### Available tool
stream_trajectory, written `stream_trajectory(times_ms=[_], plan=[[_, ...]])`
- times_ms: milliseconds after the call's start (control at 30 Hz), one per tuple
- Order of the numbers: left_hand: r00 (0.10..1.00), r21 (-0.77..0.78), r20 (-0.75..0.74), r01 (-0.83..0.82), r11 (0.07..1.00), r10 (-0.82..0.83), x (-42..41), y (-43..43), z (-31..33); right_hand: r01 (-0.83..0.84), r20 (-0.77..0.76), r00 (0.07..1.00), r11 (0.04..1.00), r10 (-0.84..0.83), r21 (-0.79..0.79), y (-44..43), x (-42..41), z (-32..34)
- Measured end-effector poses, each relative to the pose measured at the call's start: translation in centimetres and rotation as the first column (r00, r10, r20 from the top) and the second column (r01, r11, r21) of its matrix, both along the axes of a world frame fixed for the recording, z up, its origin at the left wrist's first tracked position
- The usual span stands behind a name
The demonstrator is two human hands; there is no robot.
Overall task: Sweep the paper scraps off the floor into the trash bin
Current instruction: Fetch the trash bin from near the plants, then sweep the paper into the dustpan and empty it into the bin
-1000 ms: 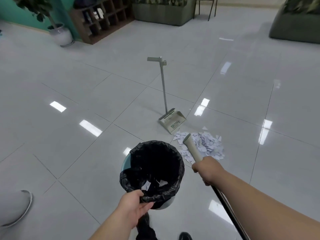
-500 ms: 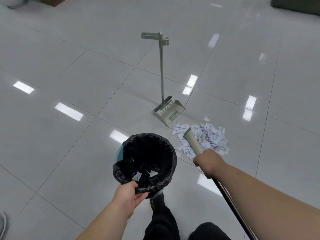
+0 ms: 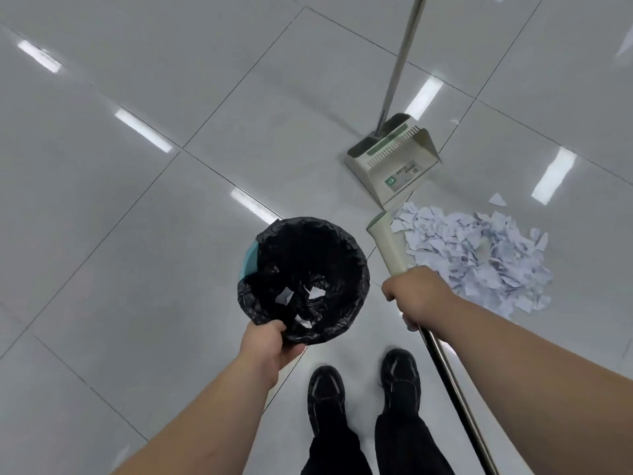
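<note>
At 2 o'clock from the right hand (image 3: 419, 296), just beside it, paper scraps (image 3: 479, 258) lie heaped on the floor (image 3: 137, 234). One stray piece sits off at the heap's 12 o'clock. The right hand is the nearer hand by far. It is fisted round a broom handle (image 3: 387, 245), clamped where the cream grip meets the metal shaft. Long axis runs 11 to 5 o'clock: cream end up by the heap's 9 o'clock edge, shaft leaving frame low right. Broom head not in view.

Dustpan (image 3: 394, 159) stands at 11 o'clock of the heap, mouth facing it, lip near the closest scraps, its pole rising out the top of frame.

Trash bin (image 3: 250, 265), black liner, is at 9 o'clock of the right hand, apart from the handle, with a few white bits already inside. Left hand (image 3: 267, 347) grips the rim at the bin's 7 o'clock, fingers curled over the liner edge, forearm coming up from 7. Can't tell if the bin is lifted or resting.

Judgement: bulk unswept. Next move needs the bristle end brought round to push the heap toward 11, into the pan.
</note>
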State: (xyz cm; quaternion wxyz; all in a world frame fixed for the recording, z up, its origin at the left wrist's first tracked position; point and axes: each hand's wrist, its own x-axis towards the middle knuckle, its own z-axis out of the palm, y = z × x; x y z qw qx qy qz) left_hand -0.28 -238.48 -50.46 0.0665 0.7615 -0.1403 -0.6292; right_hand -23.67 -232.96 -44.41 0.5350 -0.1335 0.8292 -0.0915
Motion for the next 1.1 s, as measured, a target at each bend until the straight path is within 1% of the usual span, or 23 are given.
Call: stream_trajectory(times_ms=[167, 267, 400, 567, 633, 833, 900, 933, 967, 1000, 1067, 1100], plan=[[0.999, -0.016, -0.034, -0.03, 0.999, 0.029, -1.1, -2.9, -9.6, -0.019, -0.011, 1.0, 1.0, 0.019, 0.01, -3.3, -1.0, -8.9], [0.999, -0.023, -0.038, -0.025, 0.999, 0.024, -1.7, -4.8, -13.3, -0.051, -0.025, 0.998, 0.999, 0.051, 0.003, -4.6, -1.4, -12.6], [0.997, -0.051, -0.075, 0.0, 0.999, -0.004, -2.9, -6.0, -16.2, -0.107, -0.013, 0.994, 0.994, 0.107, 0.013, -6.5, -1.3, -16.0], [0.996, -0.079, -0.078, 0.033, 0.996, -0.039, -3.3, -6.6, -18.0, -0.205, -0.011, 0.979, 0.979, 0.205, 0.001, -8.4, -0.9, -18.0], [0.997, -0.061, -0.064, 0.044, 0.997, -0.048, -3.1, -6.7, -18.2, -0.254, -0.016, 0.967, 0.967, 0.254, 0.007, -8.9, -0.9, -18.3], [0.996, 0.037, -0.054, 0.074, 0.997, -0.072, -2.0, -6.9, -16.6, -0.268, -0.02, 0.963, 0.963, 0.268, 0.007, -9.5, -1.5, -17.6], [0.997, 0.038, -0.007, 0.082, 0.996, -0.082, -1.7, -7.0, -15.4, -0.347, 0.006, 0.938, 0.938, 0.347, -0.007, -9.4, -1.7, -16.7], [0.995, 0.037, 0.023, 0.098, 0.994, -0.099, -1.8, -6.8, -14.4, -0.415, 0.001, 0.91, 0.91, 0.415, -0.016, -9.1, -1.9, -16.1], [0.989, 0.036, 0.058, 0.131, 0.991, -0.133, -2.0, -6.5, -13.1, -0.506, -0.016, 0.863, 0.863, 0.505, -0.011, -8.7, -2.1, -15.2], [0.977, 0.034, 0.094, 0.187, 0.982, -0.189, -2.4, -6.2, -11.6, -0.567, -0.042, 0.822, 0.823, 0.567, 0.011, -8.3, -2.4, -14.0], [0.943, 0.012, 0.139, 0.305, 0.952, -0.303, -3.5, -5.4, -7.8, -0.63, -0.067, 0.769, 0.771, 0.636, 0.087, -7.5, -2.9, -10.8], [0.929, -0.014, 0.144, 0.348, 0.938, -0.342, -4.2, -5.2, -5.6, -0.683, -0.069, 0.717, 0.719, 0.693, 0.125, -7.1, -3.4, -8.6]])
